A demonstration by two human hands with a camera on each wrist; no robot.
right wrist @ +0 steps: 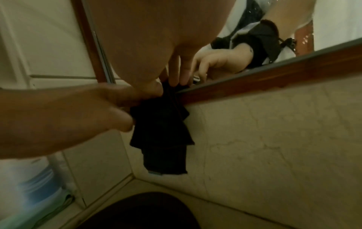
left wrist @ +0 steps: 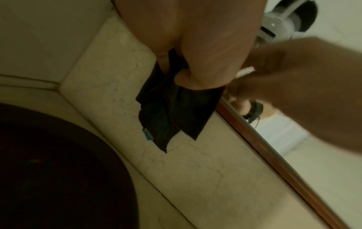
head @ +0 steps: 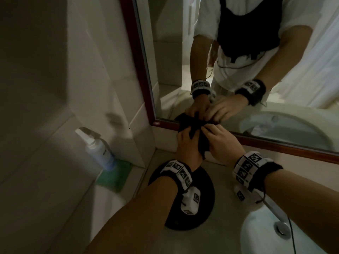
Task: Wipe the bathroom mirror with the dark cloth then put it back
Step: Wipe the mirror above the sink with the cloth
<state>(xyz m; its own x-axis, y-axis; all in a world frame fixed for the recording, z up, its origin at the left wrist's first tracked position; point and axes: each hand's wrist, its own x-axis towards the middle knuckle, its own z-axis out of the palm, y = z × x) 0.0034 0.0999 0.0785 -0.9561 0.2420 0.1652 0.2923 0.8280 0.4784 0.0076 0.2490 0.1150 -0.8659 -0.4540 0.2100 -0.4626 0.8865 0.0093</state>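
Since the red-framed bathroom mirror [head: 238,70] is rigid glass over the marble counter [head: 220,213], it can likely take firm pressure. The dark cloth [head: 199,138], bunched at its lower left corner, looks light and limp, so gather it into a pad. The left hand [head: 187,143] and right hand [head: 220,142] both pinch its upper folds.

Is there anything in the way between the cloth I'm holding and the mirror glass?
Nothing visible. Both the left hand and right hand grip the dark cloth at the mirror's lower left corner, by its red frame.
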